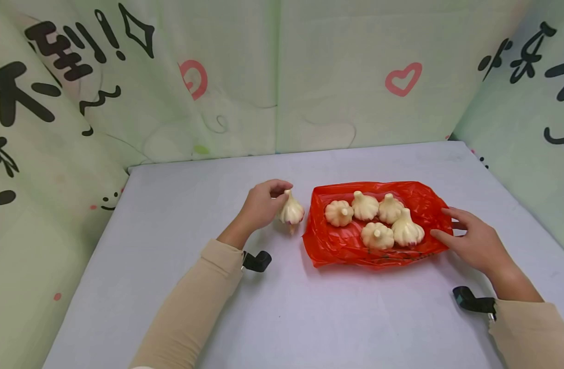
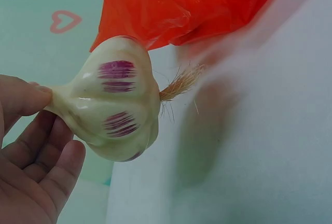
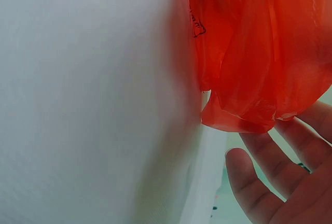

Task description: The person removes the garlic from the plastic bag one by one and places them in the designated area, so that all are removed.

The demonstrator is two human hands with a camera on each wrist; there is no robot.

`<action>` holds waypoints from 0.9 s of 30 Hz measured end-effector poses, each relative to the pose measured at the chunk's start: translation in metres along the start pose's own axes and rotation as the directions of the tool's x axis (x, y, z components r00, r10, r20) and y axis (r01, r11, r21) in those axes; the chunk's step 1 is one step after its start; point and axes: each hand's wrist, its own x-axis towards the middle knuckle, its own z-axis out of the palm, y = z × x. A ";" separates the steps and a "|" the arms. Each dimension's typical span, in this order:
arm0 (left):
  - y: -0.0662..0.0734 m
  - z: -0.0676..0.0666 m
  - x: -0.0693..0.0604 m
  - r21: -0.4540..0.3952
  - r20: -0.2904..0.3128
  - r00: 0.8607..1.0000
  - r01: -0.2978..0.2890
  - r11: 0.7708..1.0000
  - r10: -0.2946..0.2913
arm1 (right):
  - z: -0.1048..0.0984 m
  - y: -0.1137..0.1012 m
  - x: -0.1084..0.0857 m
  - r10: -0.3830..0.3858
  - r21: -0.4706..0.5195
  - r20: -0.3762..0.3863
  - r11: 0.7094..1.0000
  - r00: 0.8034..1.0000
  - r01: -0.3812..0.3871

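Note:
My left hand pinches a garlic bulb by its stem, between thumb and fingers. In the left wrist view the bulb is cream with purple streaks, its tuft of roots pointing away from the hand, above the white surface. Right of it sits a spread red plastic bag with raised sides, and several garlic bulbs lie inside. At the bag's right end my right hand holds the edge, thumb and fingers on it. Some right fingertips are hidden behind the bag in the right wrist view.
All this stands on a white-covered table. Behind it and at both sides hangs a pale green curtain with printed characters and hearts. A black device is on the left wrist, another black device on the right.

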 end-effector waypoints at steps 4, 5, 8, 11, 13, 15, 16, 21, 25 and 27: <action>-0.004 0.001 0.002 -0.004 0.003 1.000 0.002 1.000 -0.002 | 0.001 0.000 0.000 -0.011 0.006 -0.006 1.000 1.000 0.012; -0.004 0.002 0.003 -0.004 0.005 1.000 0.007 1.000 -0.007 | 0.001 0.000 0.000 -0.012 0.008 -0.007 1.000 1.000 0.012; -0.006 0.004 0.005 0.001 0.007 1.000 0.026 1.000 -0.026 | 0.001 0.001 0.000 -0.012 0.010 -0.009 1.000 1.000 0.012; -0.007 0.006 0.006 0.002 0.013 0.999 0.045 0.999 -0.045 | 0.001 0.001 0.000 -0.013 0.010 -0.012 1.000 1.000 0.013; -0.009 0.007 0.007 0.002 0.014 0.999 0.051 0.999 -0.051 | 0.001 0.002 0.000 -0.011 0.010 -0.012 1.000 1.000 0.011; -0.011 0.009 0.008 0.007 0.014 0.998 0.054 0.998 -0.054 | 0.002 0.002 0.000 -0.009 0.010 -0.012 1.000 1.000 0.010; -0.012 0.009 0.008 0.010 0.012 0.998 0.055 0.998 -0.055 | 0.002 0.002 0.000 -0.009 0.010 -0.011 1.000 1.000 0.009; -0.014 0.011 0.009 0.012 0.002 0.998 0.058 0.998 -0.058 | 0.002 0.001 0.000 -0.006 0.006 -0.014 1.000 1.000 0.006; -0.013 0.012 0.009 0.008 0.004 0.998 0.063 0.998 -0.063 | 0.002 0.001 0.000 -0.003 0.006 -0.013 1.000 1.000 0.003; -0.013 0.013 0.009 0.012 0.006 0.998 0.061 0.998 -0.061 | 0.001 0.001 0.000 -0.002 0.006 -0.010 1.000 1.000 0.002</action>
